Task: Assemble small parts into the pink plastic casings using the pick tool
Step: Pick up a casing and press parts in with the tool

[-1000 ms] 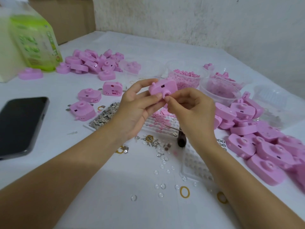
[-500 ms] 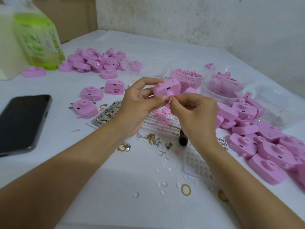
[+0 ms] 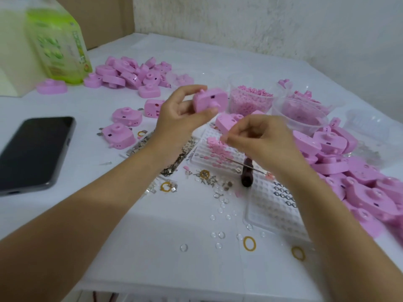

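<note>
Your left hand point(image 3: 181, 118) grips glossy pink camera-shaped plastic casing point(image 3: 210, 102), up off white table point(image 3: 152, 247). Your right hand point(image 3: 259, 138) lower, just beside, fingertips point(image 3: 229, 138) pinched together over dimpled white tray point(image 3: 200, 158) of tiny pink discs point(image 3: 214, 147); can't tell if one's caught. Dark-handled needle pick point(image 3: 247, 174) lies on tray. Green bottle point(image 3: 58, 46) label unreadable.

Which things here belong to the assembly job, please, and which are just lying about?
Job: casing in the left hand, pick tool, tray of small parts, tub of pink bits, casing pile.
Lying about: phone, green bottle, cardboard box.
</note>
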